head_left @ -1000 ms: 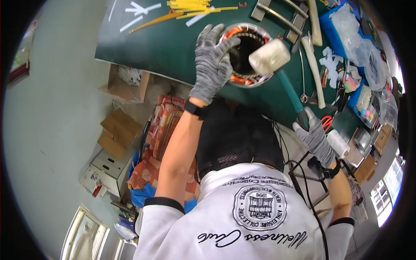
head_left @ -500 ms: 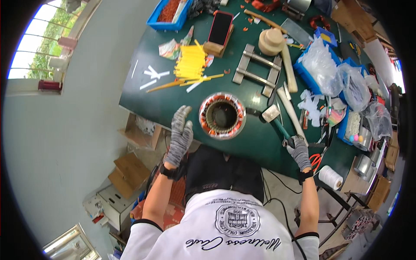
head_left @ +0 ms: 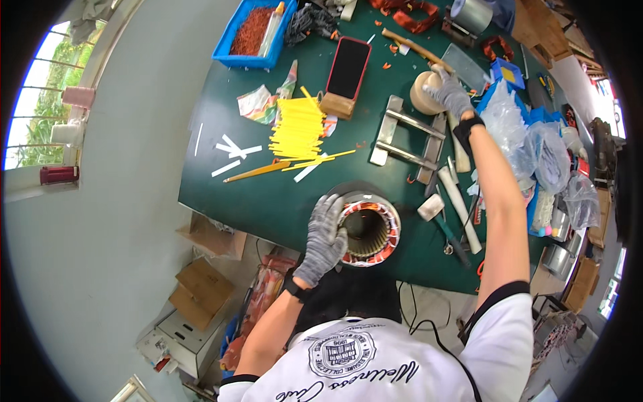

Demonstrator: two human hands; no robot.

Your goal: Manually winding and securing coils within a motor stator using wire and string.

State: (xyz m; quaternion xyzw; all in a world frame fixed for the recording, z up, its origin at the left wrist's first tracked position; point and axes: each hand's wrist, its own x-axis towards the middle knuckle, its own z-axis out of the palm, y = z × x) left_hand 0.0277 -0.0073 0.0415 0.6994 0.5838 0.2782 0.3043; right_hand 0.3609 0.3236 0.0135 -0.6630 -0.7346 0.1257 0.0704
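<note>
A motor stator with orange-and-white windings round its hollow core stands at the table's near edge. It looks tilted toward me. My left hand, in a grey knit glove, is against its left rim, fingers along the edge and thumb near the opening. Farther right, my gloved right hand has its fingers on a beige stepped round block; its grip is partly hidden. A mallet with a pale head and green-and-dark handle lies on the table below my right forearm.
On the green table are a metal frame with two bars, yellow strips, a phone on a wooden block, and a blue bin of red bits. Plastic bags and wooden sticks lie at right.
My right hand has let go of the mallet and reached up to the beige block. My left hand has moved right onto the stator, which now appears tilted.
</note>
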